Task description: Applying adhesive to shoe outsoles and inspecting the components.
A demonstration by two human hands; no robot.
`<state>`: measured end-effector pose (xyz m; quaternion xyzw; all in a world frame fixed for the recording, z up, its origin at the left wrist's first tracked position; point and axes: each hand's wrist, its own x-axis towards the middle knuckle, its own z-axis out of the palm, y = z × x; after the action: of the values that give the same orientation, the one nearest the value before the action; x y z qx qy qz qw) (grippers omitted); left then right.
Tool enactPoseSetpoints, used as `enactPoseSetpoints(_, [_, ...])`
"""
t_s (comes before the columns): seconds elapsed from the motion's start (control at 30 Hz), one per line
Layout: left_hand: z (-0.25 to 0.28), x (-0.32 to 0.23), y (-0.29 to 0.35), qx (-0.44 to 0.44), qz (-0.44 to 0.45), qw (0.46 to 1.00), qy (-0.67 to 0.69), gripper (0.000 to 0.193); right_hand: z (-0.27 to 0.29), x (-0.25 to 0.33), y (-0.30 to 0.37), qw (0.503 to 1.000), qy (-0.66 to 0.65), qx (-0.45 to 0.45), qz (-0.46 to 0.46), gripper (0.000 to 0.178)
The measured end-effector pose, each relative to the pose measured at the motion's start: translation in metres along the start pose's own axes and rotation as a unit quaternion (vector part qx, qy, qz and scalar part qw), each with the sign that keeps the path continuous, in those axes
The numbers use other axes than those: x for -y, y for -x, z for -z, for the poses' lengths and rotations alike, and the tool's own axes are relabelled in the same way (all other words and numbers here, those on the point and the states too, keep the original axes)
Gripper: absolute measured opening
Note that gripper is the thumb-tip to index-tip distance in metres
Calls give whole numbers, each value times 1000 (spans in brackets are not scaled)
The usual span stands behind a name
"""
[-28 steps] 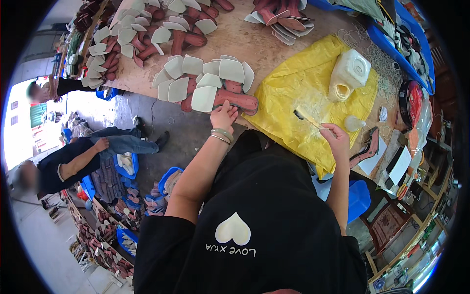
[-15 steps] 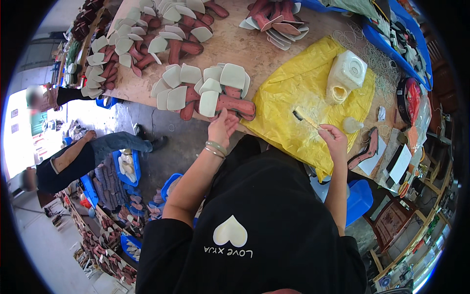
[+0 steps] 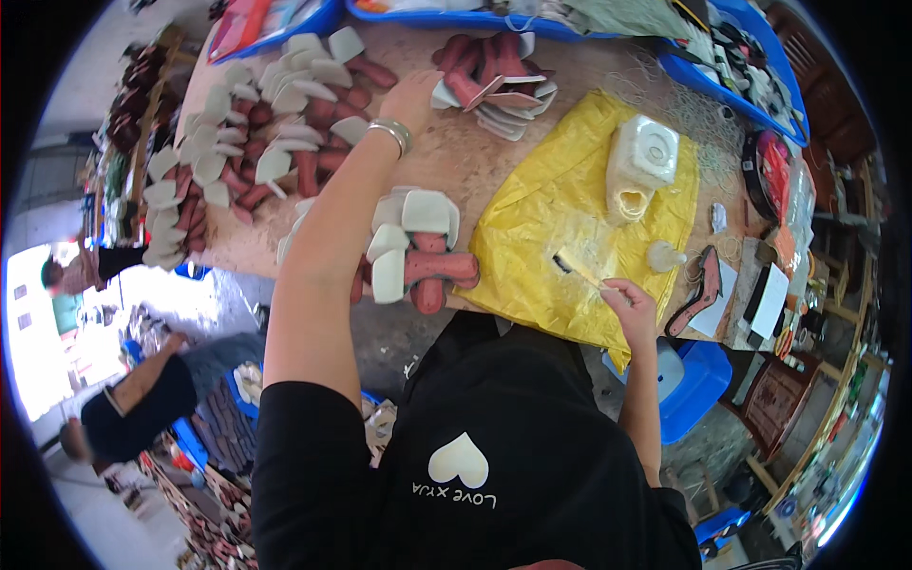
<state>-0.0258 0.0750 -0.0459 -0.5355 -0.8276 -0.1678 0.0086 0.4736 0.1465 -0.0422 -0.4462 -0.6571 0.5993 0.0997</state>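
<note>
My left hand reaches far across the table to the left edge of a pile of dark red shoe insoles with off-white end pieces. Its fingers meet the pile there, and their grip is not clear. In my right hand is the pale handle of a small brush with dark bristles, pinched between thumb and fingers. The brush is over a yellow plastic sheet smeared with whitish residue. Behind it lies a cut-open white plastic jug, its opening crusted yellowish. A small translucent bottle is right of the brush.
Nearer me, another insole group lies at the table edge, partly behind my left forearm. Many more insoles cover the left. Blue bins line the far side. A single insole sits at right. A person is at left.
My left hand has moved from beside the near insole group to the far pile. My right hand still holds the brush over the yellow sheet. The view has shifted somewhat.
</note>
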Motion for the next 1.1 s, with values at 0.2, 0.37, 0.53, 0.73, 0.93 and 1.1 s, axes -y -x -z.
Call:
enactPoseSetpoints(0.2, [-66,27,-60,174,-111,969,-133,53,-2,-14,8,997,23,-77,-18,21])
enactPoseSetpoints(0.37, [-33,1,-94,107,-211,955,-178,14,11,-31,-11,958,96,-268,-43,28])
enactPoseSetpoints(0.53, [20,25,-69,80,-161,982,47,17,22,-13,-52,926,209,-316,3,28])
enactPoseSetpoints(0.73, [96,-109,20,255,205,900,289,48,27,-13,-100,891,366,-267,-17,26])
enactPoseSetpoints(0.93, [71,-169,117,414,373,549,623,42,33,-16,-108,878,416,-236,28,24])
enactPoseSetpoints(1.1, [25,-205,167,390,421,459,678,40,32,-24,-68,876,433,-212,21,24])
